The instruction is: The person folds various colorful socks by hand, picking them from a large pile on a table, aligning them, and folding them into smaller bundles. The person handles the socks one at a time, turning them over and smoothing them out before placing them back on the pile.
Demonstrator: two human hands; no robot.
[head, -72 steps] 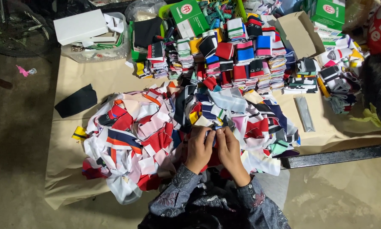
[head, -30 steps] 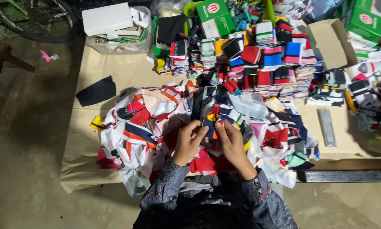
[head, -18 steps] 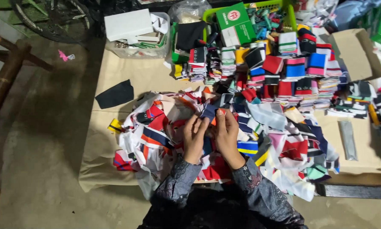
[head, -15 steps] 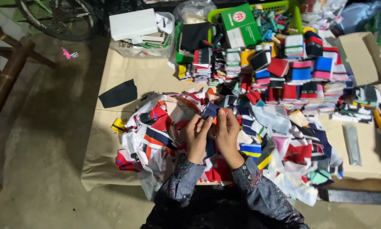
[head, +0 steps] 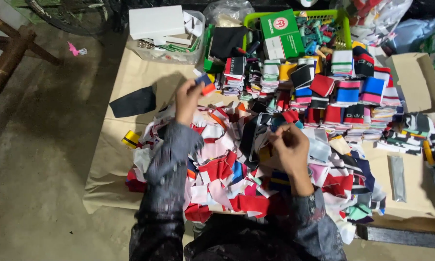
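folded fabric piece (head: 205, 85), blue and red, is sitting pinched in the left hand (head: 188, 99) extended toward the sorted stacks (head: 324, 92). right hand (head: 289, 147) is curling loosely over the loose pile (head: 222, 169), gripping nothing clear. many stacks are standing done; a big heap is remaining, i judge.

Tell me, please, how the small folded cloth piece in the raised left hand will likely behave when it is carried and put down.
The folded cloth piece in the left hand is probably light, since fingertips alone hold it. It looks soft like the loose scraps below, so it may unfold if the grip loosens. It should not roll, and could lie flat on the neat stacks.
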